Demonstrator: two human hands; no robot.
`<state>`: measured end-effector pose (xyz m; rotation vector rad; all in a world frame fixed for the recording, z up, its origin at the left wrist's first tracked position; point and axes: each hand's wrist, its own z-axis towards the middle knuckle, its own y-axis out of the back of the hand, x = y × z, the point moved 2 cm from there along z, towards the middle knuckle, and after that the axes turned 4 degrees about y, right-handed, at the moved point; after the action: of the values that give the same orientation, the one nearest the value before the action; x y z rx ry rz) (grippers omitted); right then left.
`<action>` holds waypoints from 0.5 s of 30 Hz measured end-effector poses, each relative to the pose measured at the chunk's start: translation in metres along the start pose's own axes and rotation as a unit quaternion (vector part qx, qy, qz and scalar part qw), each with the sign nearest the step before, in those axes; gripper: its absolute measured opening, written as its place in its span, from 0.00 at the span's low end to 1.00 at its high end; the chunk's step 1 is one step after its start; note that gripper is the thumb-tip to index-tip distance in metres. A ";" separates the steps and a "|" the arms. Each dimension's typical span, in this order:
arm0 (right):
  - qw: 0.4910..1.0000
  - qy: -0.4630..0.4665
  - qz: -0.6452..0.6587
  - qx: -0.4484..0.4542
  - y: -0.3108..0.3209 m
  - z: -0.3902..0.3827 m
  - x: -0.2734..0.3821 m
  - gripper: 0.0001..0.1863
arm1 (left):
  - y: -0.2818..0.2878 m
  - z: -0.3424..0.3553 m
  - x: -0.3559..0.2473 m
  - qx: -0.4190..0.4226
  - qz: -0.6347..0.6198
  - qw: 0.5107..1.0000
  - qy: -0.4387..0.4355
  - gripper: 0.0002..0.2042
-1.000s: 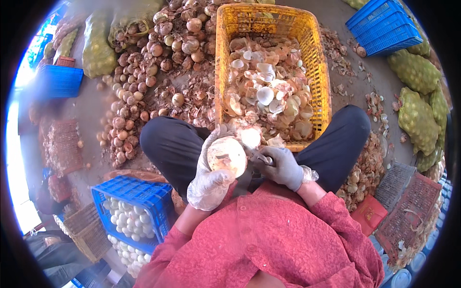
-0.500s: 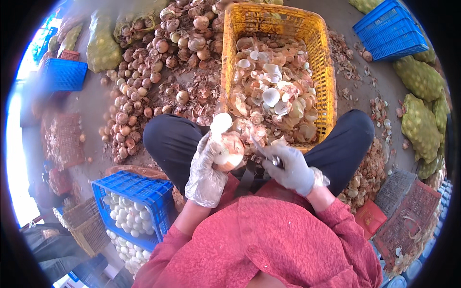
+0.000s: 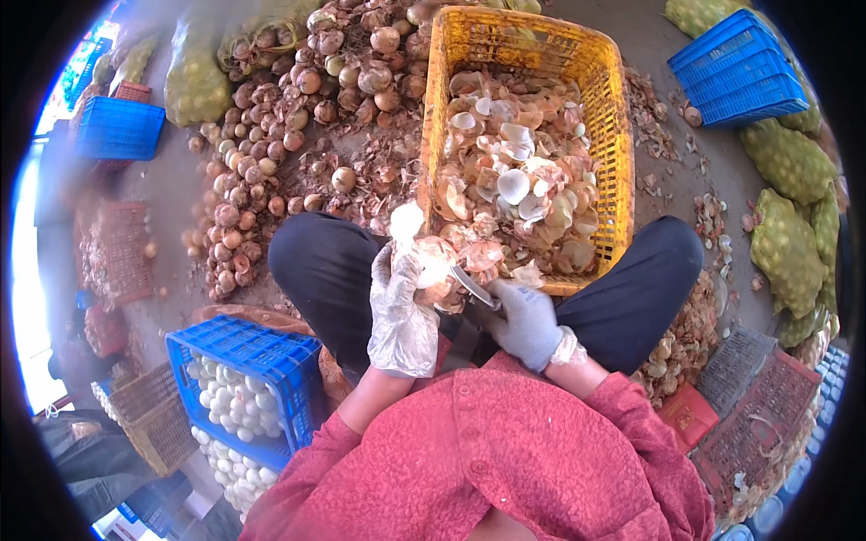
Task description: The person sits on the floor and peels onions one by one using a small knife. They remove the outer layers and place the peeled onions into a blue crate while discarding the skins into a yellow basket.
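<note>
My left hand (image 3: 395,311), in a glove with clear plastic over it, is closed around a partly peeled onion (image 3: 437,269) above my lap. Reddish loose skin hangs from the onion, and its bare part shines white. A bright white round shape (image 3: 406,220) sits just past the fingers; glare hides what it is. In a grey glove, my right hand (image 3: 523,326) grips a small knife (image 3: 473,288), whose blade reaches the onion's right side. Beyond both hands stands a yellow crate (image 3: 623,171) with onion skins (image 3: 519,180) in it.
Unpeeled onions (image 3: 244,194) spread over the floor at the far left. A blue crate (image 3: 244,338) of white peeled onions stands at my left. Stacked blue crates (image 3: 735,68) and net sacks (image 3: 789,252) are on the right. Skins (image 3: 677,347) lie beside my right knee.
My right hand has moved left, bringing the knife blade up against the onion. My left hand has shifted slightly right, with the onion still in it.
</note>
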<state>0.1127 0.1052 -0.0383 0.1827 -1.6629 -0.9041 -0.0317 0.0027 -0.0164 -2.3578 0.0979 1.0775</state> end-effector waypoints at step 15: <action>0.969 -0.018 0.239 -0.061 0.032 0.029 0.030 0.08 | 0.020 0.006 0.004 0.113 -0.024 0.977 0.178 0.23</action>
<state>0.0885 0.1238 0.0046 -0.3115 -1.5803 -0.6387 -0.0384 -0.0106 -0.0313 -2.3041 0.2763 0.5776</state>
